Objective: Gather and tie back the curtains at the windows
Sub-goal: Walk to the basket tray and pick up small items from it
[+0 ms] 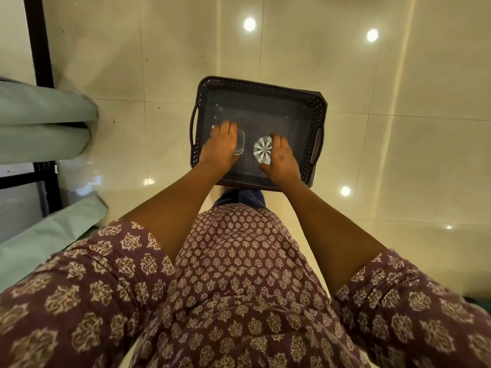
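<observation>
A dark perforated tray (259, 87) sits on the glossy cream tiled floor (398, 155) at frame centre. Inside it, the left hand (221, 146) grips a clear rectangular dish (240, 142); the right hand (281, 158) holds a cut-glass bowl (262, 149). Pale green curtains (45, 123) hang at the left edge.

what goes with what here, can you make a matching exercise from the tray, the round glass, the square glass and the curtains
Things:
1. tray
2. round glass
3. square glass
4. curtains

Descriptions:
a. pale green, at the far left
b. under the left hand
c. dark, on the tiled floor
d. beside the right hand, cut star pattern

Pairs: 1-c, 2-d, 3-b, 4-a
</observation>
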